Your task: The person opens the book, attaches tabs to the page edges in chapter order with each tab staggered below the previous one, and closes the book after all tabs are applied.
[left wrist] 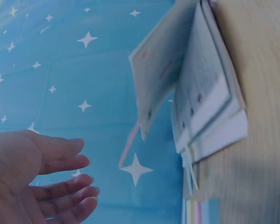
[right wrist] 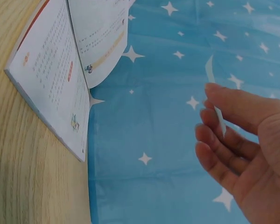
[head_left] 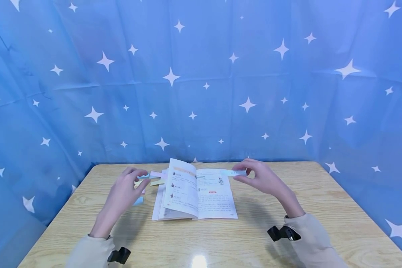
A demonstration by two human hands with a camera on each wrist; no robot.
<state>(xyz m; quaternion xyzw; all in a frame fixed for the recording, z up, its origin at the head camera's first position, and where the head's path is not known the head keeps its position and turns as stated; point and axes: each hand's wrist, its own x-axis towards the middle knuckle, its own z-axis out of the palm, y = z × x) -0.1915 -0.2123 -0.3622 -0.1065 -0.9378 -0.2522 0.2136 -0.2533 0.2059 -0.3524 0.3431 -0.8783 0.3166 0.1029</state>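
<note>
Pale blue paper strip [head_left: 234, 172], thin and narrow, pinched between thumb and fingertips of the right hand [head_left: 259, 178], held level above the tabletop and reaching leftward from that hand toward the open book. Seen again from the right wrist as a slim pale sliver [right wrist: 216, 100] standing up past the fingers [right wrist: 224, 135], which curl loosely round it.

Open white paperback book [head_left: 195, 193] with printed text and small coloured pictures, lying flat on the light wooden tabletop [head_left: 288, 242] between both hands, one page on its left half lifted and standing partly upright. Several pastel paper strips [head_left: 155, 178], pink, yellow and light blue, poking out from the left edge of the book, right beside the left hand.

Left hand [head_left: 124, 191] hovering just left of the book, fingers bent toward those strips in the head view; from the left wrist, fingers [left wrist: 65, 186] relaxed and nearly straight, holding nothing. Small blue slip [head_left: 138, 201] lying on the tabletop under that hand.

Behind both hands, blue cloth backdrop [head_left: 201, 74] with white stars.
</note>
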